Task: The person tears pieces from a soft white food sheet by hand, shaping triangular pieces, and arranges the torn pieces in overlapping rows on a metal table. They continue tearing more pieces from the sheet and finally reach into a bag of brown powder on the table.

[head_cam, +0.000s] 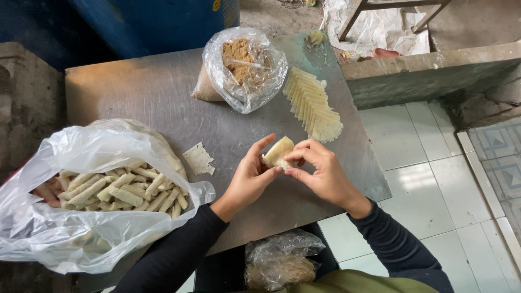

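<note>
One head-worn view, close and steeply downward onto the metal table (163, 92), tiled floor (434, 179) at right.

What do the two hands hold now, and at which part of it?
Both hold one pale wrapper, partly folded. The left hand cups its lower left side; the right hand pinches its right edge with its fingertips.

Bare tabletop (152, 92) between bags (81, 217); wrappers (315, 103) right
</note>
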Motion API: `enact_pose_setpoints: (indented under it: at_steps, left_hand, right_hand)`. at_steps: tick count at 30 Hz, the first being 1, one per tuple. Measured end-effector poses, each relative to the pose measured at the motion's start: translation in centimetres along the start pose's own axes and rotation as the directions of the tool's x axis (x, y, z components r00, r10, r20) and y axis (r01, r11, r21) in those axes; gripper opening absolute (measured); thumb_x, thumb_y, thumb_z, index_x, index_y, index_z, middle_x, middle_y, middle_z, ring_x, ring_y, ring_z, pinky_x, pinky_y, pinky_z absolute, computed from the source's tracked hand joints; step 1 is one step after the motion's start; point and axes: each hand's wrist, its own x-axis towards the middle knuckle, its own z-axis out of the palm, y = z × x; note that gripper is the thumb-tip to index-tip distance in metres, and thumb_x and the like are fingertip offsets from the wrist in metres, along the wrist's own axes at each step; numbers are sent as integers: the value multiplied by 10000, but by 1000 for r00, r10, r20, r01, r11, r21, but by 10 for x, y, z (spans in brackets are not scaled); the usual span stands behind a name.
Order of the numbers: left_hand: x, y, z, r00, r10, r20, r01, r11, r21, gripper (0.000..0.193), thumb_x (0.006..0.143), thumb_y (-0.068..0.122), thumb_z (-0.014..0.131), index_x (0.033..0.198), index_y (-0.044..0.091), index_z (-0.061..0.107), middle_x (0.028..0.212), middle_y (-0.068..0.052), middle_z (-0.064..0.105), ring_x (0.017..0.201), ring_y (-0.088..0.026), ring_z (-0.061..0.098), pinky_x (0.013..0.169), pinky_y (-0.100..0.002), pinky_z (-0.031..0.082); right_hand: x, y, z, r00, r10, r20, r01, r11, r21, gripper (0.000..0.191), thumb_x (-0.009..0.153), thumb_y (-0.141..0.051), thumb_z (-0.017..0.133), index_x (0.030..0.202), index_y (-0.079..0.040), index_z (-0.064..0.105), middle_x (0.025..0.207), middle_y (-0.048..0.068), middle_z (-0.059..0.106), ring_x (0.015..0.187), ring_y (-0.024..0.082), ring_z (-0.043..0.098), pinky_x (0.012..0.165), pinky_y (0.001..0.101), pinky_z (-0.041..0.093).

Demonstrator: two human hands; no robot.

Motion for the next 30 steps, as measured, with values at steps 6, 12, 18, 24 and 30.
enact_pose_setpoints:
  at_steps: [6,12,18,24,30]
  left_hand:
    - [0,3,-1,999,31,-24,-31,999,14,757,939,0,686,1587,4,294,1131,-53,644,957,-47,630,810,-199,529]
    - [0,6,0,998,14,-57,-14,1000,-6,767,936,39,730,1588,-7,329,1091,-74,666,915,-80,619,766,-228,518]
    - [-3,19,10,980,64,-189,-3,952,305,656,895,133,781,1474,37,488,1028,-95,761,920,-98,714,782,-254,593]
    - [-4,22,16,979,45,-198,33,927,373,510,958,135,707,1434,60,541,1043,-94,784,931,-89,702,794,-262,593]
    - [-1,14,9,970,67,-232,-28,985,167,378,1020,78,587,1396,56,568,1057,-14,716,929,-49,639,817,-228,559]
  right_hand:
    - [-2,16,5,995,101,2,-99,965,244,119,931,-35,713,1046,-9,721,1085,26,652,946,82,662,826,246,561]
    - [-7,26,17,962,273,-14,-245,884,398,76,1011,-60,655,1079,-26,647,993,-5,660,906,51,629,808,229,543]
    - [-15,18,25,984,176,-6,-166,939,300,244,918,-86,735,1131,-11,641,1005,0,694,892,54,635,789,238,540]
    - [-16,44,9,933,360,10,-312,794,522,160,955,-52,711,1103,2,734,984,33,750,862,83,668,771,265,546]
    - [6,68,-47,872,152,-465,-63,977,202,97,1033,-35,671,1111,-30,728,1039,65,755,927,140,707,830,288,564]
